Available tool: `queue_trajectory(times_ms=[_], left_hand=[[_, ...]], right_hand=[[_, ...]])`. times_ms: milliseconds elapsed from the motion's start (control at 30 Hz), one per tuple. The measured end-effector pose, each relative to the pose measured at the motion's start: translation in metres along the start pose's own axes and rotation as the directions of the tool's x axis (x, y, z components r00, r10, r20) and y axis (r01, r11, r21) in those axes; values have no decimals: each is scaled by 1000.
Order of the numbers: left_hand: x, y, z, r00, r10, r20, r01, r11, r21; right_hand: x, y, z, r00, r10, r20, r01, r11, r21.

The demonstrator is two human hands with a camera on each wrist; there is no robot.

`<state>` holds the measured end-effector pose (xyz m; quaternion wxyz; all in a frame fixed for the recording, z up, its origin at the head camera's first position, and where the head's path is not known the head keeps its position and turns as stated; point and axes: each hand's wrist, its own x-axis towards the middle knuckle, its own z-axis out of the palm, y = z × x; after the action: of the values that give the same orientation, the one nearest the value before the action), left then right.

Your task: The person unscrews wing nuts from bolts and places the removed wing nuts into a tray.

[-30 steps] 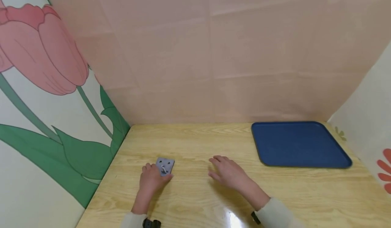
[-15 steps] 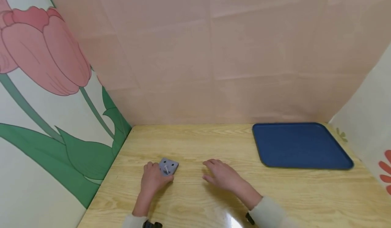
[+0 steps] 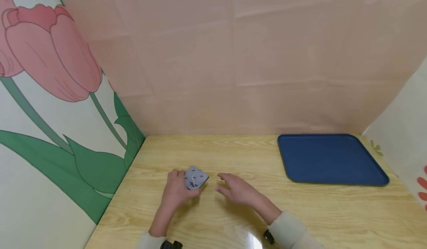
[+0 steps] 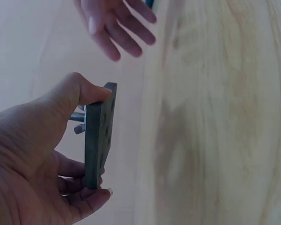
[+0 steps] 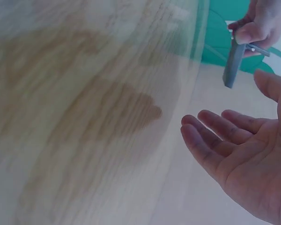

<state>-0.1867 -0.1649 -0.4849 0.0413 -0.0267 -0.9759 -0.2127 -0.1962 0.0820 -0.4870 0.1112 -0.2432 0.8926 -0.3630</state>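
Note:
My left hand (image 3: 175, 191) pinches a grey square metal plate (image 3: 198, 174) between the thumb and the fingers at opposite edges. The plate has several holes, and a bolt with a small wing-shaped nut (image 4: 79, 123) stands out from its face. In the left wrist view the plate (image 4: 96, 140) is held clear of the table, whose surface shows a shadow. A short gap to the right, my right hand (image 3: 241, 191) hovers with loosely spread fingers and holds nothing. Its palm (image 5: 262, 173) faces the plate's side in the right wrist view.
A blue tray (image 3: 333, 160) lies at the back right of the wooden table (image 3: 213, 152). A pinkish cloth (image 3: 230, 63) hangs behind, a flower-printed panel (image 3: 53, 56) stands at the left, and a white panel (image 3: 400, 123) stands at the right.
My left hand has lifted the plate, moved it right and turned it so that a corner points away. My right hand has drifted left, and the gap between the hands has narrowed.

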Motion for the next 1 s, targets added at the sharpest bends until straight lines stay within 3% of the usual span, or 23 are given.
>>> queue_trajectory(times_ms=[267, 400, 700, 1000], left_hand=[[-6, 19, -1, 996, 84, 1, -84, 996, -21], [-8, 27, 0, 991, 134, 11, -134, 991, -25], [-14, 38, 1, 971, 240, 21, -240, 971, -16], [-14, 44, -2, 938, 341, 61, -333, 936, -109]], right_hand=[[5, 2, 5, 999, 22, -30, -17, 985, 174], [5, 2, 5, 998, 60, -29, -49, 957, 287], [3, 1, 4, 991, 134, 7, -115, 821, 559], [-6, 7, -5, 992, 120, 49, -120, 708, 696]])
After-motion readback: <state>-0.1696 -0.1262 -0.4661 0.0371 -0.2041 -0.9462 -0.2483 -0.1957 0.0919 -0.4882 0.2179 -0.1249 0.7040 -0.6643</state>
